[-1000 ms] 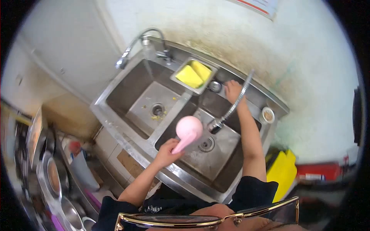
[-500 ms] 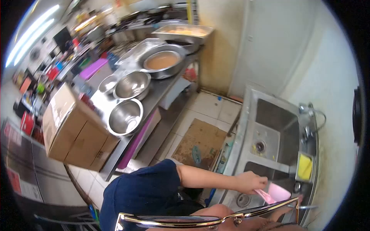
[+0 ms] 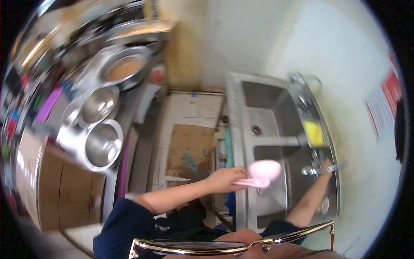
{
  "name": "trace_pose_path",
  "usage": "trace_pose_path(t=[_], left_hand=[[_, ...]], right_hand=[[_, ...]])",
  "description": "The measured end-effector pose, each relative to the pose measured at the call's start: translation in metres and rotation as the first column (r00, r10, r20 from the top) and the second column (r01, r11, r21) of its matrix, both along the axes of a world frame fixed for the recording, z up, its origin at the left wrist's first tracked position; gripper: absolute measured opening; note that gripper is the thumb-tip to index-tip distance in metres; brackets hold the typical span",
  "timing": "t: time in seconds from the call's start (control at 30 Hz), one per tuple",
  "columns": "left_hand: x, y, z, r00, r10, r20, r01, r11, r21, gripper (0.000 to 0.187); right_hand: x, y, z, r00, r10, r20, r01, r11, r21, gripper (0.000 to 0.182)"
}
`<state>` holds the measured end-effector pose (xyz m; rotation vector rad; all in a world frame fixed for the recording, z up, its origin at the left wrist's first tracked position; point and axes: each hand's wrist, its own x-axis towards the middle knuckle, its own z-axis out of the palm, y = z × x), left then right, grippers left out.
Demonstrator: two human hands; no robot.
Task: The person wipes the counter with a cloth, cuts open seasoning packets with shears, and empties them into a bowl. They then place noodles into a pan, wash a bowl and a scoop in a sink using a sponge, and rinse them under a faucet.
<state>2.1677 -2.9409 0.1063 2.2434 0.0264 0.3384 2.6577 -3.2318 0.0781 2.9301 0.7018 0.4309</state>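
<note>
My left hand (image 3: pixel 227 179) is closed around the handle of a pink dipper (image 3: pixel 264 170), holding it over the near sink basin (image 3: pixel 280 207). A second, smaller pink shape beside the dipper's bowl is too blurred to make out. Stretched across to the wall side of the sink, my right hand (image 3: pixel 327 166) is at the metal faucet (image 3: pixel 311 171). Its fingers are small, blurred and partly hidden there.
A yellow sponge (image 3: pixel 314 133) lies on the sink's back ledge, near the far basin (image 3: pixel 263 118). To the left, a steel table (image 3: pixel 136 101) carries several metal bowls (image 3: pixel 103 144) and a cardboard box (image 3: pixel 69 190). Flattened cardboard (image 3: pixel 189 149) covers part of the floor.
My view has swung right, so the sink sits further left. The pink dipper now shows clear above the glasses rim, still in my left hand. My right arm is more visible at the faucet.
</note>
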Motion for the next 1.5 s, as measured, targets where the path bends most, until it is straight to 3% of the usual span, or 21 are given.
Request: trace_pose_path(t=[0.07,0.1,0.17,0.27,0.5,0.6,0.63,0.73,0.77,0.8,0.87,0.93,1.03,1.07,1.1,1.13,1.17,1.2,1.23,1.33,1.5], left_hand=[[0.016,0.001,-0.010,0.996,-0.060,0.061,0.067,0.992,-0.111,0.027],[0.026,0.004,-0.012,0.991,-0.122,0.062,0.129,0.985,-0.112,0.027],[0.049,0.006,-0.011,0.971,-0.239,-0.004,0.236,0.960,-0.151,0.027],[0.088,0.006,-0.010,0.917,-0.382,-0.118,0.381,0.924,-0.034,0.027],[0.129,-0.010,-0.018,0.969,-0.240,0.053,0.228,0.960,0.164,0.022],[0.124,-0.007,-0.015,0.961,-0.236,0.145,0.192,0.945,0.264,0.024],[0.118,-0.002,-0.014,0.962,-0.250,0.113,0.213,0.940,0.267,0.026],[0.085,0.017,-0.004,0.989,-0.136,0.052,0.122,0.971,0.203,0.026],[0.067,0.028,0.001,0.998,-0.045,0.051,0.033,0.975,0.218,0.026],[0.051,0.033,0.005,0.999,-0.047,-0.003,0.047,0.995,0.088,0.025],[0.008,0.046,0.009,0.999,-0.001,-0.039,0.000,0.999,-0.035,0.026],[-0.040,0.056,-0.001,0.979,0.075,0.189,-0.008,0.943,-0.332,0.029],[-0.127,0.052,-0.005,0.928,0.347,0.137,-0.246,0.847,-0.471,0.027],[-0.159,0.046,-0.001,0.894,0.436,0.106,-0.344,0.818,-0.461,0.026],[-0.188,0.036,0.000,0.849,0.523,0.080,-0.442,0.784,-0.436,0.025],[-0.214,0.024,0.001,0.793,0.607,0.056,-0.537,0.739,-0.407,0.024],[-0.240,0.010,0.003,0.762,0.645,0.063,-0.575,0.717,-0.394,0.024],[-0.264,-0.007,0.004,0.692,0.721,0.033,-0.658,0.649,-0.382,0.024],[-0.285,-0.023,0.006,0.613,0.790,0.008,-0.733,0.573,-0.366,0.025],[-0.331,-0.081,0.015,0.443,0.897,0.004,-0.832,0.412,-0.371,0.025],[-0.408,-0.168,0.014,0.361,0.933,0.004,-0.879,0.342,-0.332,0.024]], right_hand=[[-0.013,-0.001,0.010,0.986,-0.115,-0.122,0.111,0.993,-0.038,0.044],[0.014,-0.015,-0.019,1.000,-0.024,0.007,0.024,0.997,0.076,0.041],[0.015,-0.007,-0.013,0.967,-0.143,-0.211,0.178,0.972,0.156,0.033],[0.014,-0.005,-0.018,0.967,-0.141,-0.211,0.145,0.989,0.000,0.035],[-0.005,0.006,-0.056,0.865,-0.082,0.496,-0.049,0.969,0.244,0.022],[-0.031,0.027,-0.049,0.896,-0.198,0.398,-0.024,0.872,0.489,0.020],[-0.041,0.032,-0.058,0.784,-0.057,0.618,-0.264,0.871,0.415,0.024],[-0.125,0.015,-0.092,0.961,0.216,0.173,-0.273,0.636,0.722,0.060],[-0.148,0.009,-0.117,0.981,0.155,0.117,-0.193,0.714,0.672,0.018],[-0.194,0.026,-0.082,0.992,0.129,0.015,-0.129,0.968,0.216,0.031],[-0.222,0.096,-0.090,0.952,0.299,-0.063,-0.256,0.894,0.368,0.029],[-0.248,0.166,-0.111,0.850,0.491,-0.190,-0.286,0.735,0.615,0.028],[-0.313,0.250,-0.103,0.602,0.739,-0.301,-0.150,0.475,0.867,0.032],[-0.371,0.304,-0.049,0.495,0.866,-0.070,-0.238,0.212,0.948,0.042],[-0.415,0.344,-0.004,0.235,0.964,-0.126,-0.438,0.221,0.872,0.047],[-0.461,0.382,0.009,0.000,1.000,-0.012,-0.513,0.011,0.858,0.056],[-0.509,0.409,0.015,-0.169,0.971,-0.167,-0.483,0.066,0.873,0.071],[-0.555,0.426,0.034,-0.313,0.946,0.082,-0.701,-0.288,0.652,0.069],[-0.599,0.436,0.036,-0.402,0.911,0.091,-0.757,-0.387,0.526,0.084],[-0.678,0.464,-0.001,-0.554,0.831,0.053,-0.805,-0.551,0.220,0.053],[-0.703,0.444,-0.044,-0.578,0.793,0.191,-0.737,-0.608,0.296,0.010]])
